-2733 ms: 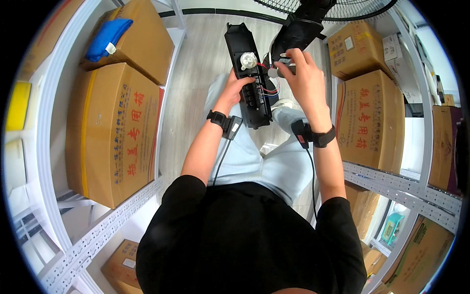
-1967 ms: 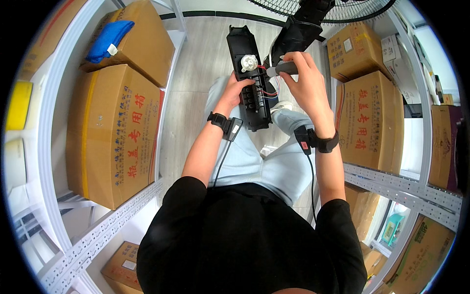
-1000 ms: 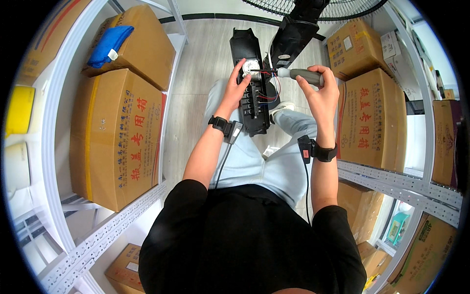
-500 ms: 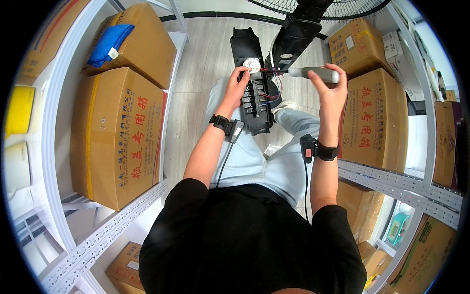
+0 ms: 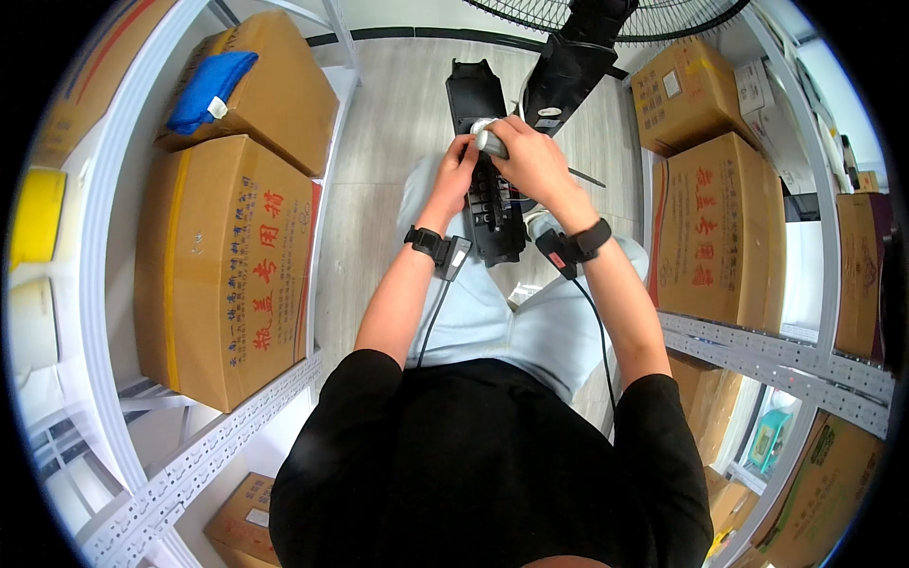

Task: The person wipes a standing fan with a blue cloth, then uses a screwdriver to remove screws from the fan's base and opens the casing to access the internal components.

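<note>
Across my lap lies a long black fan control panel (image 5: 476,92) with a row of switches (image 5: 494,194) along its middle. My left hand (image 5: 453,180) is closed at the panel's left edge, its fingertips at a white round part (image 5: 479,124) that is mostly covered by my hands. My right hand (image 5: 535,163) is closed round a screwdriver with a grey handle (image 5: 490,143). The handle's butt points left beside my left fingertips, while the dark shaft (image 5: 588,178) sticks out to the right below my hand. My right hand hides most of the wires.
Beyond the panel is a black fan body (image 5: 568,71) with a wire guard (image 5: 653,21). Cardboard boxes (image 5: 213,275) fill the shelf at left, a blue cloth (image 5: 210,90) on one. More boxes (image 5: 715,232) stand on the right rack (image 5: 757,350). Cables hang from both wrist devices.
My right hand has moved left to the panel, and the screwdriver has turned round so its shaft points right instead of left. My left hand has stayed nearly in place.
</note>
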A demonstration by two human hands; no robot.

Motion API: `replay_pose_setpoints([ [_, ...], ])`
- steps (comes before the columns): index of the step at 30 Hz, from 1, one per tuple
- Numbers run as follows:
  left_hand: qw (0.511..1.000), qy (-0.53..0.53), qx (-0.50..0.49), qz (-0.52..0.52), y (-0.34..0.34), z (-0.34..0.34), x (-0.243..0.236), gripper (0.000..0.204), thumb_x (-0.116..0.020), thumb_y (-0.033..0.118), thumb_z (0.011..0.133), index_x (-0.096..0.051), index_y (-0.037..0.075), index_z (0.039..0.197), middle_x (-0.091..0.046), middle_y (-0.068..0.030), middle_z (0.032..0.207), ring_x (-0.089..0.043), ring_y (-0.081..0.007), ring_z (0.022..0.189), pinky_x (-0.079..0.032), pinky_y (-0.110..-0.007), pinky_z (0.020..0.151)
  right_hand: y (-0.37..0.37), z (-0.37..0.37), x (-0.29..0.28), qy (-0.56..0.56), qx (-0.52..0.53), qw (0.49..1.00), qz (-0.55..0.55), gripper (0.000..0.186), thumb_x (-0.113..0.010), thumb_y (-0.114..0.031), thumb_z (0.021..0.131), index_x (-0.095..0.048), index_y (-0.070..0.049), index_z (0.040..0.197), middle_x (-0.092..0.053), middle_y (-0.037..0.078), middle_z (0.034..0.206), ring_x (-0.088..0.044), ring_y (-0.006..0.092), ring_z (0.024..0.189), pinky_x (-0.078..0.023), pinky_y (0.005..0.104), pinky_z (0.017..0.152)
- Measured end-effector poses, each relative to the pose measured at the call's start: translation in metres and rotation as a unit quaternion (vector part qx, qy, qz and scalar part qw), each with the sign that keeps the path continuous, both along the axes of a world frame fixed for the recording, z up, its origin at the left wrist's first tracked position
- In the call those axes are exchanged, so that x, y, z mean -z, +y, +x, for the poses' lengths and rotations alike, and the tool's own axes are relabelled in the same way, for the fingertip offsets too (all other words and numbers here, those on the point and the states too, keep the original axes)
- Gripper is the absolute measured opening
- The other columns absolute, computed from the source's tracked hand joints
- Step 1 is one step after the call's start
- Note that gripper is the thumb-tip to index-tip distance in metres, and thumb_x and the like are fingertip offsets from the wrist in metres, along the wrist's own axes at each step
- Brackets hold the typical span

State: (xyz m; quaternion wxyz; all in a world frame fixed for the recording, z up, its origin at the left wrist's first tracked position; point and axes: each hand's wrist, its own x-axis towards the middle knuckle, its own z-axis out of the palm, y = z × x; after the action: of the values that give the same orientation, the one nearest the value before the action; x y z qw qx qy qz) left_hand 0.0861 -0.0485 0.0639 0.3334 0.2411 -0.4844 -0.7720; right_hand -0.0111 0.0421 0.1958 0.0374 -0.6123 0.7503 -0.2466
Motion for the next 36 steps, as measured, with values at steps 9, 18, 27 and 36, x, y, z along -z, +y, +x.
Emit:
replay_pose_setpoints([
  [9,0.998,0.037,0.034,0.024,-0.006,0.002,0.005,0.015,-0.047,0.014,0.098,-0.054,0.006,0.110,-0.057,-0.0005,0.098,-0.050,-0.0078,0.092,-0.043,-0.024,0.080,-0.024,-0.006,0.016,0.060,-0.024,0.997,0.044,0.029,-0.070,-0.011,0.071,-0.062,-0.003,0.099,-0.065,0.015,0.093,-0.063,0.0373,0.084,-0.051,0.0443,0.074],
  [18,0.998,0.019,0.026,0.054,0.000,0.000,-0.003,0.022,-0.045,0.017,0.100,-0.053,0.007,0.118,-0.057,-0.0031,0.109,-0.052,-0.0088,0.098,-0.044,-0.025,0.085,-0.030,-0.012,0.014,0.091,-0.064,0.993,0.039,0.027,-0.070,-0.016,0.072,-0.063,-0.004,0.096,-0.065,0.016,0.087,-0.063,0.0361,0.079,-0.052,0.0424,0.070],
  [27,0.998,0.027,0.051,-0.022,-0.005,0.003,0.005,0.019,-0.048,0.022,0.100,-0.055,0.008,0.110,-0.056,-0.0001,0.106,-0.049,-0.0092,0.101,-0.040,-0.025,0.088,-0.072,-0.036,0.006,-0.025,0.137,0.990,0.033,0.033,-0.068,-0.028,0.072,-0.067,-0.001,0.091,-0.066,0.023,0.082,-0.065,0.0394,0.082,-0.053,0.0442,0.074],
  [36,0.996,0.052,0.062,0.041,-0.002,0.008,-0.008,0.020,-0.057,0.013,0.094,-0.053,0.009,0.113,-0.055,-0.0023,0.112,-0.050,-0.0112,0.103,-0.044,-0.025,0.086,-0.070,-0.031,-0.004,-0.112,0.152,0.981,-0.047,0.034,-0.067,-0.028,0.073,-0.066,-0.002,0.095,-0.067,0.023,0.080,-0.065,0.0402,0.079,-0.053,0.0425,0.072],
])
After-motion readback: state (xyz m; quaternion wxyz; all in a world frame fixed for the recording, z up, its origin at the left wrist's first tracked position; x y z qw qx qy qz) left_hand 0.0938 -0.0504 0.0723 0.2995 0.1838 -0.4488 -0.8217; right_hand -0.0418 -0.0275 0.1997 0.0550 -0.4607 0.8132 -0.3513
